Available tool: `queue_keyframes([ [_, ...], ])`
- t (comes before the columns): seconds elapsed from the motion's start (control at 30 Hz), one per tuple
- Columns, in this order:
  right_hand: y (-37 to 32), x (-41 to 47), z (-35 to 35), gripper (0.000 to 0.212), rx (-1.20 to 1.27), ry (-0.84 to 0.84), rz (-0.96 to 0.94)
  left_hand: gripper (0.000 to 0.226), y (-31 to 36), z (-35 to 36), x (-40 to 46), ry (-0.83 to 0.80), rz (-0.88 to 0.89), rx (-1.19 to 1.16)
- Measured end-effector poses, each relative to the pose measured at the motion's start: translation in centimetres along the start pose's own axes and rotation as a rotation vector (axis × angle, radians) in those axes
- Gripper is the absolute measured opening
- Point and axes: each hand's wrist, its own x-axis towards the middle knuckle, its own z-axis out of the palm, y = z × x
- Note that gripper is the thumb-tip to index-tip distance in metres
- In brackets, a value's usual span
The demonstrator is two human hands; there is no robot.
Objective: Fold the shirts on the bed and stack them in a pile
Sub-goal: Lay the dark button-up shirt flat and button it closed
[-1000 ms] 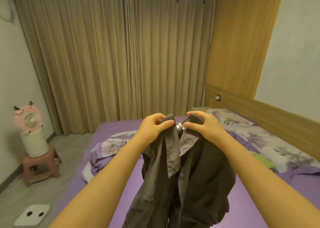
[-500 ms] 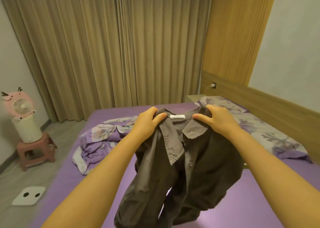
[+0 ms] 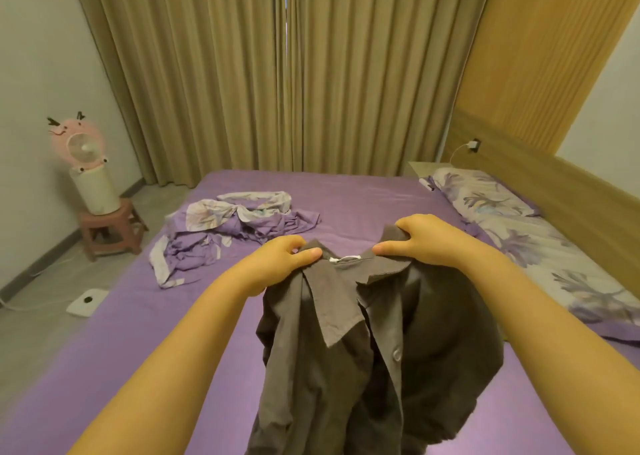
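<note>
- The big purple-sheeted bed (image 3: 346, 198) fills the view, headboard and floral pillows on the right, foot toward the left. Plenty of bare sheet just past the hands, which looks to me like where the shirt needs to land.
- One dark grey-brown button-up cotton shirt (image 3: 363, 350) is held up off the bed by its collar. Its long axis runs from the collar at the far end straight down toward the person, so the body and sleeves hang bunched below and nearer than the fingers.
- One crumpled heap of lilac floral fabric (image 3: 235, 226) lies on the bed, further out and to the left of the held shirt, well apart. Can't tell if it's a shirt or bedding.
- Two hands, one at each end of the collar. The left hand (image 3: 284, 257) pinches the left collar end between thumb and curled fingers; the right hand (image 3: 426, 238) does the same on the right end. They're about level, so neither is really nearer the bed.
- No folded pile anywhere in view, so I'd say stacking hasn't started.
</note>
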Motion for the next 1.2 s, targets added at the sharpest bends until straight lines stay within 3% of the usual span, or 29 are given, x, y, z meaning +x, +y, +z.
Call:
queue_keyframes([
  [0.1,1.6,2.3,1.7,0.060,0.030,-0.151,0.096,0.036,-1.6,0.8,2.5,-0.072,-0.117,-0.036],
  [0.2,3.8,4.9,5.9,0.052,0.120,-0.211,0.164,0.038,-4.6,2.8,5.9,0.022,-0.158,-0.004],
  [0.3,6.8,7.6,12.0,0.023,0.279,-0.224,0.213,0.032,-9.2,5.5,9.3,0.095,-0.212,0.058],
  [0.4,8.8,10.0,17.9,0.025,0.399,-0.243,0.300,0.025,-14.4,7.7,12.5,0.116,-0.262,0.099],
  [0.7,12.4,18.1,28.7,0.026,0.402,-0.123,0.375,0.026,-25.2,9.5,22.0,0.047,-0.307,0.024],
  [1.0,18.2,25.1,34.8,0.028,0.410,-0.042,0.438,0.027,-30.8,11.2,30.3,0.074,-0.336,-0.093],
  [1.2,21.9,31.2,38.5,0.031,0.268,0.022,0.447,0.030,-33.4,13.2,37.1,0.132,-0.386,-0.043],
])
